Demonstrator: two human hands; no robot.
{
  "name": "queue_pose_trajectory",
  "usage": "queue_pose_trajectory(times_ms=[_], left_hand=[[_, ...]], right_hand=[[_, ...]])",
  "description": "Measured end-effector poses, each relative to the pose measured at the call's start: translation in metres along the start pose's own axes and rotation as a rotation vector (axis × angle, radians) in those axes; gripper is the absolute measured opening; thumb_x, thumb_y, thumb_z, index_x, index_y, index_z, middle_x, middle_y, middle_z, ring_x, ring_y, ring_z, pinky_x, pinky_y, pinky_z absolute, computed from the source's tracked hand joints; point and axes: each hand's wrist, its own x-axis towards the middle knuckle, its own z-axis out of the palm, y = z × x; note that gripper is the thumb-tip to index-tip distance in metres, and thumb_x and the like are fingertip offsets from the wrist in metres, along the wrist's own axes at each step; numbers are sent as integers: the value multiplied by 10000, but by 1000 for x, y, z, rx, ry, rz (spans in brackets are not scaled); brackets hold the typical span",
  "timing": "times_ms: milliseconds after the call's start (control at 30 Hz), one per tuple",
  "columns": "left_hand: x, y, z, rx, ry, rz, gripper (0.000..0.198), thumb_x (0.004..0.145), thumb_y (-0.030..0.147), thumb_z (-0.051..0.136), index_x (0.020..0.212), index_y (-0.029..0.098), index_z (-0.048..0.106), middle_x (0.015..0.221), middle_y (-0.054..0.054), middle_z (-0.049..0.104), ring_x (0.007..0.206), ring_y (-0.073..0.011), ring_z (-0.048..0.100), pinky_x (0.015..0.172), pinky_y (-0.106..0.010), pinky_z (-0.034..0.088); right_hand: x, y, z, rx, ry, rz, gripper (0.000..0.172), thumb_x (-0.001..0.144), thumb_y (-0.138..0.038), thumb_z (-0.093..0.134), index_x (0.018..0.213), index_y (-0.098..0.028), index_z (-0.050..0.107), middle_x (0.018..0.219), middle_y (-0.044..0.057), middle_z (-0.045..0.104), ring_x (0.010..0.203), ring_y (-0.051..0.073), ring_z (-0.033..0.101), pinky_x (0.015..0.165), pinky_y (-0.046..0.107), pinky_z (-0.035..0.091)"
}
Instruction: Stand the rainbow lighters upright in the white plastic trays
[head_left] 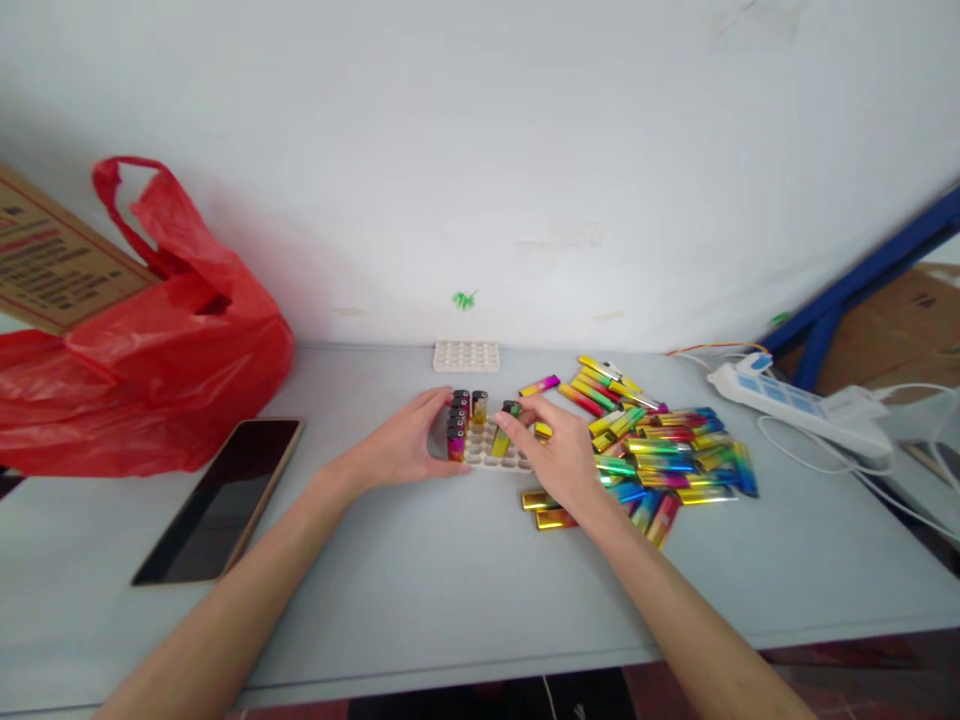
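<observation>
My right hand (561,448) pinches a yellow lighter (501,440) with a dark top, held roughly upright over a white tray of small holes (487,455). Around the tray's left end, my left hand (405,435) is closed, with the thumb at the front and the fingers at the back. A row of upright lighters (456,430) with black tops stands in the tray beside that palm. One more lighter (479,407) stands in a hole just right of the row. To the right of my right hand lies a loose pile of shiny multicoloured lighters (660,450).
Against the wall lies another white holed tray (466,356). A dark-screened phone or tablet (221,500) and a red plastic bag (172,350) with a cardboard box (60,250) are at left. A white power strip (802,405) with cables sits at right, near a blue metal frame (862,280).
</observation>
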Motion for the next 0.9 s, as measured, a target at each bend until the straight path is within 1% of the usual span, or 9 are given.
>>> queue_pose_trajectory(times_ms=[67, 167, 367, 433, 567, 633, 733, 833, 900], left_hand=[[0, 1, 0, -7, 4, -1, 951, 675, 577, 986, 1471, 222, 604, 1543, -172, 664, 1423, -425, 652, 1261, -556, 516], [0, 4, -1, -18, -10, 10, 893, 694, 554, 977, 1435, 221, 608, 1509, -168, 673, 1407, -413, 658, 1250, -540, 524], [3, 7, -2, -32, -14, 43, 788, 704, 545, 966, 1341, 232, 625, 1439, -147, 697, 1346, -397, 679, 1209, -525, 546], [3, 5, -1, -36, -7, 58, 741, 701, 540, 962, 1296, 237, 641, 1393, -130, 715, 1307, -392, 696, 1174, -516, 569], [3, 1, 1, -30, 2, 53, 788, 695, 543, 959, 1344, 242, 629, 1429, -136, 711, 1338, -398, 688, 1198, -533, 557], [3, 0, 1, -8, 10, 35, 840, 686, 561, 959, 1381, 234, 617, 1451, -149, 708, 1350, -405, 687, 1212, -550, 551], [3, -1, 1, 20, 11, 20, 901, 684, 562, 965, 1419, 181, 610, 1479, -185, 698, 1365, -422, 686, 1229, -562, 547], [2, -3, 1, 36, 3, 7, 972, 690, 573, 970, 1478, 152, 588, 1544, -221, 661, 1421, -442, 658, 1266, -580, 517], [2, -5, 1, 35, -2, 4, 997, 688, 593, 970, 1503, 169, 583, 1574, -218, 647, 1443, -449, 645, 1278, -595, 507]], right_hand=[[1, 3, 4, 3, 15, 15, 325, 1033, -568, 705, 1013, -253, 780, 824, 39, 794, 798, 257, 753, 831, 353, 589], [4, 10, 10, -33, -23, -8, 261, 1051, -496, 700, 1071, -251, 785, 905, 59, 832, 859, 275, 789, 864, 361, 592], [14, 13, 25, -262, -144, -134, 158, 1084, -378, 702, 1115, -242, 777, 967, 79, 819, 899, 271, 759, 886, 369, 554], [15, 11, 31, -378, -173, -121, 183, 1090, -390, 711, 1050, -224, 775, 937, 94, 808, 888, 274, 744, 884, 376, 525], [13, 9, 35, -544, -236, -75, 369, 1083, -458, 733, 815, -204, 717, 844, 95, 791, 817, 252, 719, 876, 384, 462], [11, 11, 30, -513, -248, -127, 376, 1082, -456, 741, 804, -205, 706, 816, 58, 782, 787, 218, 703, 868, 366, 445], [10, 18, 9, -447, -186, -212, 358, 1119, -424, 685, 835, -208, 713, 796, 26, 762, 768, 193, 688, 850, 345, 452], [14, 33, -20, -443, -96, -233, 269, 1134, -345, 637, 939, -201, 754, 912, 63, 789, 870, 226, 719, 877, 353, 501], [18, 46, -40, -469, -79, -216, 182, 1113, -285, 647, 1028, -196, 781, 1014, 89, 802, 967, 257, 735, 932, 379, 538]])
